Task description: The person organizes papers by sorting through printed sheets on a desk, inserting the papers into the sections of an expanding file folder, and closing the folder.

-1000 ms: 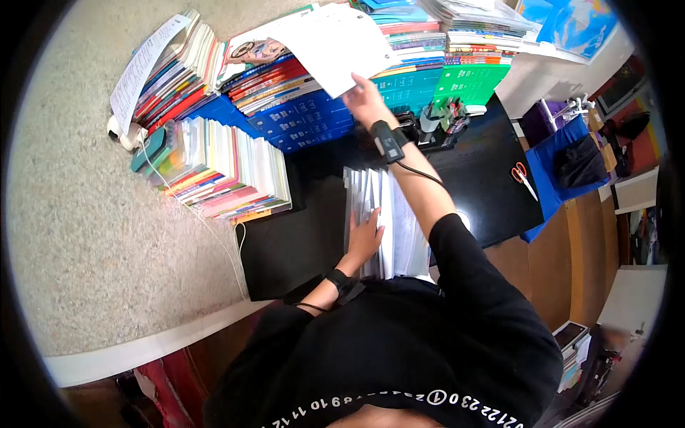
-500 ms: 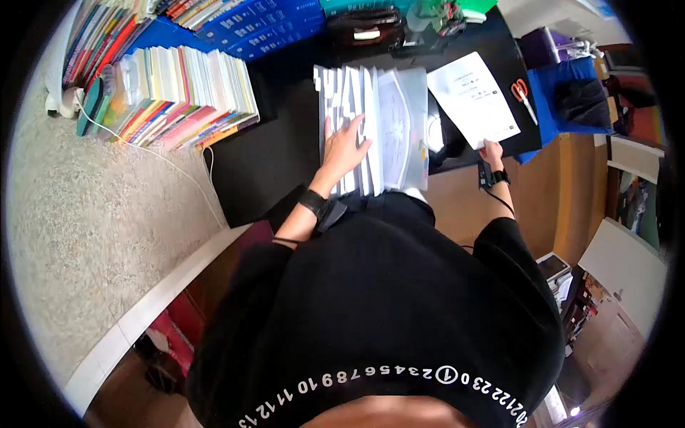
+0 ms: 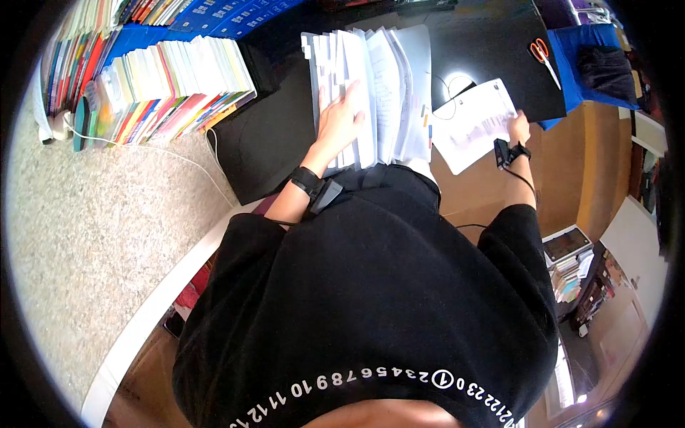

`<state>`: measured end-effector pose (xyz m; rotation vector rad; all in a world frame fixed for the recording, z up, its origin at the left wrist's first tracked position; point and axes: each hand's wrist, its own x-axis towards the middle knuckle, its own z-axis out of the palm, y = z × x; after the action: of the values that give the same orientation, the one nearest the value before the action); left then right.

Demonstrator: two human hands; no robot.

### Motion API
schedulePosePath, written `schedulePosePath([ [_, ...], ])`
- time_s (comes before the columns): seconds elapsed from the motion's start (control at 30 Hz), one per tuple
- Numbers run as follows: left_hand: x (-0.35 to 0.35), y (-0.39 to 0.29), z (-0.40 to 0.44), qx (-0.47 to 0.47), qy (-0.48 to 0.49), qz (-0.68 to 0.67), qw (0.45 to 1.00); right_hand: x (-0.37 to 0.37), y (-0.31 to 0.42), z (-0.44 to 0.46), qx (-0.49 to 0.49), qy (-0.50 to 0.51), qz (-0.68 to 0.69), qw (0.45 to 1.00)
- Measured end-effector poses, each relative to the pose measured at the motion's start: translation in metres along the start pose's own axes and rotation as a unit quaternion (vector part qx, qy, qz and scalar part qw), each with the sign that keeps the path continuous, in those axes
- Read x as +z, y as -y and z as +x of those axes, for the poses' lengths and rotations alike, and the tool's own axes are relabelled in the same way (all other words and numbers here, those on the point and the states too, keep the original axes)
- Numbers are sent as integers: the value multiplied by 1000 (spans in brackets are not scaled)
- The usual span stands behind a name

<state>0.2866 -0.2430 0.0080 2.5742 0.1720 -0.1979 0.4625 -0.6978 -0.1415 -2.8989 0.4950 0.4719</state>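
Observation:
An expanding file folder (image 3: 417, 100) with white tabbed dividers stands fanned out at the front edge of the black desk, papers showing inside its clear pockets. My left hand (image 3: 338, 127) lies over the dividers on its left side, fingers extended and pressing against them. To the right of the folder, my right hand (image 3: 519, 130) pinches the right edge of a printed paper (image 3: 472, 128). This paper slants over the desk's front edge, its left part close to the folder. Both wrists wear black straps with small devices.
Scissors (image 3: 545, 63) with orange handles lie on the black desk (image 3: 492, 43) at the right. Rows of books (image 3: 178, 85) stand at the left, with blue boxes behind. A white cable (image 3: 160, 148) runs along the left. Dark cloth (image 3: 605, 70) rests on a blue surface.
My right hand has drawn the paper off the desk toward me and turned it, bringing it closer to the folder. The folder's pockets are spread wider. The camera view has shifted.

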Motion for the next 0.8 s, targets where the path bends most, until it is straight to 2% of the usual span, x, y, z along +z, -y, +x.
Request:
schedulePosePath([
  [0.1,6,0,0,-14,-22,-4,1000,6,22,18,-103,-55,-34,993],
  [0.13,7,1,0,-23,-29,-4,999,3,37,13,-109,-68,-58,990],
  [0.23,9,4,-1,-69,-36,-27,997,-3,64,-37,-114,-278,6,954],
  [0.3,8,6,-1,-77,-37,-18,996,49,19,-53,-42,-263,35,963],
  [0.37,8,5,0,-72,-47,-32,996,122,-31,-67,125,-115,31,985],
  [0.4,7,5,-1,-63,-55,-46,995,145,-43,-73,247,0,180,952],
  [0.43,7,6,-3,-57,-60,-59,995,148,-34,-78,147,55,346,925],
  [0.5,7,6,-3,-54,-59,-97,992,132,-6,-89,67,67,426,900],
  [0.57,7,2,2,-60,-51,-139,987,119,13,-83,138,68,311,938],
  [0.63,8,-1,6,-77,-15,-90,993,119,28,-69,224,43,190,955],
  [0.7,12,-5,8,-58,-26,-47,997,124,26,-66,218,-8,155,963],
  [0.8,16,-10,12,-49,-28,-12,998,98,33,-77,191,-47,179,964],
])
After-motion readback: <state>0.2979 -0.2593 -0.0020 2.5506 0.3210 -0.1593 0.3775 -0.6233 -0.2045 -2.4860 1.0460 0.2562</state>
